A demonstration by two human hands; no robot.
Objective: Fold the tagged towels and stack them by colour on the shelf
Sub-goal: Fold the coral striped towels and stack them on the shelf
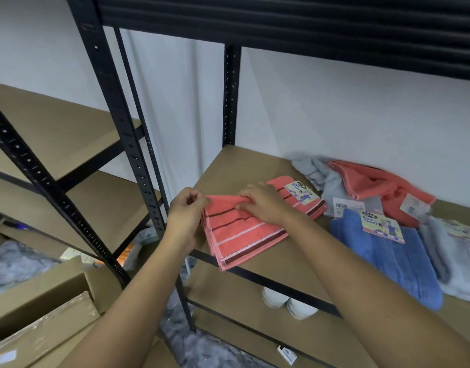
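- Head view, nearest: 2 bare forearms reach up and forward from the bottom of the frame.
- Low left: cardboard boxes (42, 301) beside the rack, 1 with a clear film top.
- Lower shelf (242, 301): 2 white rounded items (289, 304) sit under the working level; too blurred to name.
- Working level: shelf board (242, 166), brown, with a black front rail.
- Striped coral towel (242, 235) lies folded at the front-left corner of the shelf board, its near corner overhanging the rail.
- Left hand (186, 208): fingers curled, pinching the towel's far-left corner.
- Right hand (263, 205): fingers curled over the towel's far edge, thumb under, gripping the fold.
- Just behind the right hand: more coral striped cloth carrying a printed card tag (301, 192); cannot tell whether it is a separate towel.
- Right of that: blue towel (387, 261), laid flat, own tag on its far end, near end over the rail.
- Far right: grey towel (454, 256), flat, touching the blue one.
- Back of the board: crumpled coral towel (382, 187) and a pale grey towel (321, 176), unfolded, heaped against the wall (334, 107).
- Black upright (231, 94) at the board's back-left corner.
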